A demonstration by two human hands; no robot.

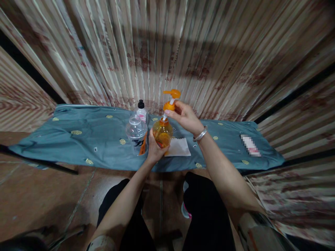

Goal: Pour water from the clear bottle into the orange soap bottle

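Observation:
My left hand is wrapped round an amber see-through bottle with an orange rim. Above its mouth, my right hand pinches the collar of an orange pump head, whose pale lower part is at the bottle's opening. The pump's spout points left. Just left of my left hand stands a clear, uncapped plastic bottle with a black and orange label. Behind it is a white bottle with a black cap.
A white paper or packet lies beside the amber bottle. The narrow table has a blue-green patterned cloth. A blurred pinkish-white item lies at the right. Pleated curtains hang close behind.

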